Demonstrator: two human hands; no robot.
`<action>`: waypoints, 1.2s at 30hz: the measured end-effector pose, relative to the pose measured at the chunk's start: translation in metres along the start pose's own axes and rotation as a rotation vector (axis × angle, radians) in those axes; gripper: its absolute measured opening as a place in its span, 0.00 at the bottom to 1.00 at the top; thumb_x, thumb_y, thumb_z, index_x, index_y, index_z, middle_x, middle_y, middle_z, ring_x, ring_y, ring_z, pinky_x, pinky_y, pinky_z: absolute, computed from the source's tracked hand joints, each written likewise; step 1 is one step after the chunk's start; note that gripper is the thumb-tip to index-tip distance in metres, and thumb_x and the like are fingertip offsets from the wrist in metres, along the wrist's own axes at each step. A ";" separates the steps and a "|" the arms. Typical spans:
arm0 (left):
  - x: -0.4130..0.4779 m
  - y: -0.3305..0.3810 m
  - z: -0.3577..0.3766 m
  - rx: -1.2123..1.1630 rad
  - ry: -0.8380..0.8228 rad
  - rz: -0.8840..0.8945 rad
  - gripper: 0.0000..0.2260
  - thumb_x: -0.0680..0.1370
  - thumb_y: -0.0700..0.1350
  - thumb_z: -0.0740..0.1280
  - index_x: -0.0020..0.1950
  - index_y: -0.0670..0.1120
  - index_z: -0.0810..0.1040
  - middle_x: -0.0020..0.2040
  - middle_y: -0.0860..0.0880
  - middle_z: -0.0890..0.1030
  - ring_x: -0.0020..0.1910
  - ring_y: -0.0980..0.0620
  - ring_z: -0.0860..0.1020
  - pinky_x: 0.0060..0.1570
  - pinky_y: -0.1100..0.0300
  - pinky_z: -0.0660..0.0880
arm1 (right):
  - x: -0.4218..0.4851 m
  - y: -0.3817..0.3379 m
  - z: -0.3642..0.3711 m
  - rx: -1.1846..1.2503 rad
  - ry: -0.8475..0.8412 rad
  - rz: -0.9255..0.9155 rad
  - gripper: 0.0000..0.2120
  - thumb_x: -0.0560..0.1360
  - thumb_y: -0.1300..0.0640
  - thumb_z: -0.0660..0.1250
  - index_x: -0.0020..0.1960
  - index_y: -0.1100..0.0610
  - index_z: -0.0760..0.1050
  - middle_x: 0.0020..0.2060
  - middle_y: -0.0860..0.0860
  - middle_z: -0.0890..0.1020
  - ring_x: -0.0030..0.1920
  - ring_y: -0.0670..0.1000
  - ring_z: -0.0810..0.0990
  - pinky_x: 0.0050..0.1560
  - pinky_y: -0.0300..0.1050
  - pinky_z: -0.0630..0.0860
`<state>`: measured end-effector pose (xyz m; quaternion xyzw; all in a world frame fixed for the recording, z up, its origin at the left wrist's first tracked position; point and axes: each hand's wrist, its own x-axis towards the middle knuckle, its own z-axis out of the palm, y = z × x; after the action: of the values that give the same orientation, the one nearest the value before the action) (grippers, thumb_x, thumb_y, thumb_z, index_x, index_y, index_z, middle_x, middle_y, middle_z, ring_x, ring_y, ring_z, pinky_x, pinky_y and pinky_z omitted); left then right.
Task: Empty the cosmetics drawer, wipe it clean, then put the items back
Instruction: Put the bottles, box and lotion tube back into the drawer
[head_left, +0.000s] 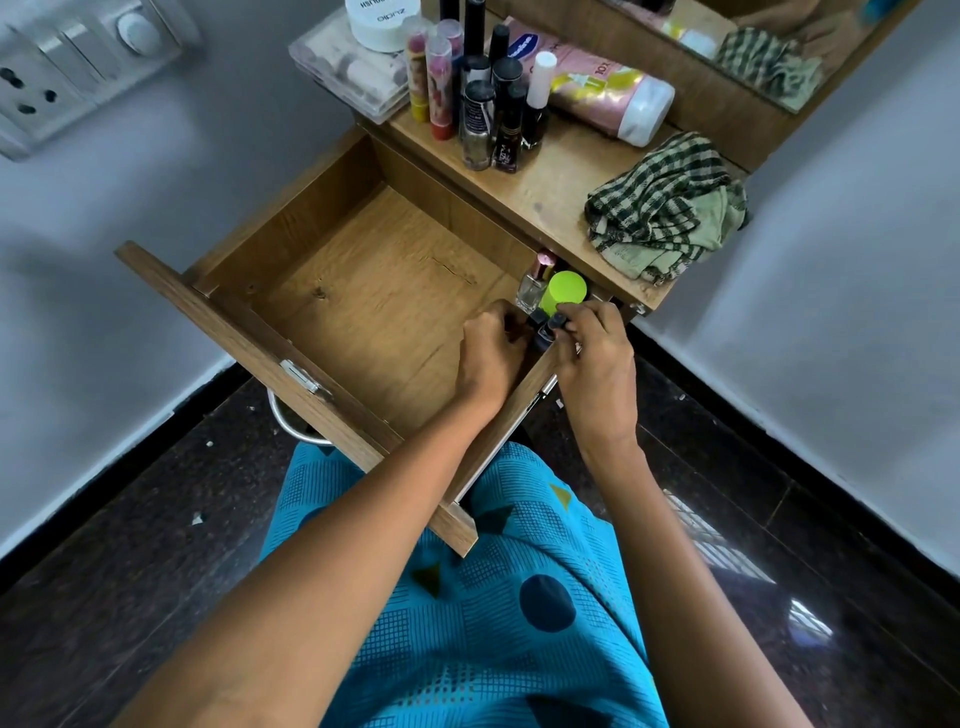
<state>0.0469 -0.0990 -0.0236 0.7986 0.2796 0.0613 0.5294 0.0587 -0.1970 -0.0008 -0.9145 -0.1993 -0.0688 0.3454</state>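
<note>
The wooden drawer (363, 270) is pulled out, its floor mostly bare. In its right corner stand a clear perfume bottle (534, 286) with a pink cap and a container with a lime-green lid (565, 292). My right hand (597, 358) pinches the dark cap of a small bottle (556, 323) just in front of the green lid. My left hand (491, 353) is curled beside it on small dark bottles at the drawer's right wall; its fingertips are hidden. A green checked cloth (670, 208) lies crumpled on the dresser top (540, 192).
On the dresser top stand several nail polish bottles (488, 114), lipstick tubes (434, 73), a clear makeup palette (348, 67), a white jar (382, 21) and a pink bottle lying on its side (608, 88). A mirror is behind. A wall socket panel (67, 67) is at left.
</note>
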 end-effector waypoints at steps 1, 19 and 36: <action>0.000 0.001 0.000 0.002 0.002 0.000 0.06 0.70 0.31 0.66 0.46 0.37 0.78 0.44 0.40 0.82 0.42 0.48 0.79 0.45 0.55 0.77 | 0.000 0.000 0.000 0.000 0.003 0.003 0.10 0.73 0.69 0.65 0.54 0.67 0.77 0.49 0.60 0.77 0.46 0.57 0.80 0.47 0.48 0.79; 0.000 0.010 -0.022 -0.034 0.048 -0.013 0.09 0.72 0.29 0.64 0.48 0.41 0.77 0.43 0.48 0.78 0.44 0.55 0.75 0.42 0.70 0.71 | 0.006 -0.014 -0.012 0.043 0.051 0.017 0.09 0.74 0.68 0.65 0.53 0.66 0.77 0.49 0.59 0.79 0.46 0.55 0.80 0.46 0.50 0.80; 0.071 0.092 -0.077 0.178 0.379 0.416 0.20 0.74 0.34 0.65 0.66 0.40 0.71 0.63 0.44 0.71 0.63 0.49 0.71 0.66 0.57 0.68 | 0.141 -0.074 -0.003 0.045 0.045 -0.136 0.17 0.74 0.66 0.65 0.63 0.61 0.74 0.55 0.57 0.75 0.56 0.54 0.75 0.56 0.46 0.76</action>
<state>0.1113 -0.0263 0.0759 0.8565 0.2081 0.2916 0.3717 0.1571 -0.1038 0.0831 -0.8890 -0.2546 -0.1080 0.3650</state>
